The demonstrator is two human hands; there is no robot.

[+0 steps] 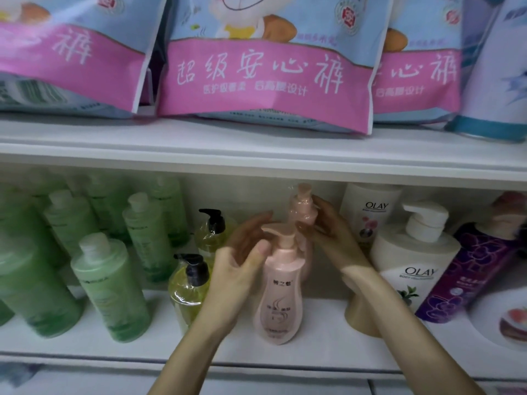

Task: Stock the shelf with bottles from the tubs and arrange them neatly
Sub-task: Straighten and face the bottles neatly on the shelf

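A white store shelf [328, 346] fills the view. The board above it [256, 155] carries pink-and-blue soft packs [256, 75] across 12 o'clock.

At 9 o'clock on the lower board stand rows of green bottles [108, 286] with pale caps, upright and close together. Just right of them are 2 yellow-green pump bottles [188, 292] with black pumps, one behind the other, both wrapped in clear film.

The left hand [242, 252] comes up from 6 o'clock and sits at the neck of the front pink bottle [281, 297]. Its thumb lies against the collar under the pump and its fingers reach behind the spout. The blur leaves it unclear whether the hand clamps the neck or only touches it. This bottle stands upright near the front edge of the shelf, at the centre.

Directly behind it, toward 12 o'clock, is the rear pink bottle [302, 201], film-wrapped. The right hand [328, 226] grasps it at the shoulder, fingers curled round it below the pump.

At 3 o'clock stand 2 white Olay bottles [413, 258], front and back, and a purple bottle [467, 275] leans beside them.
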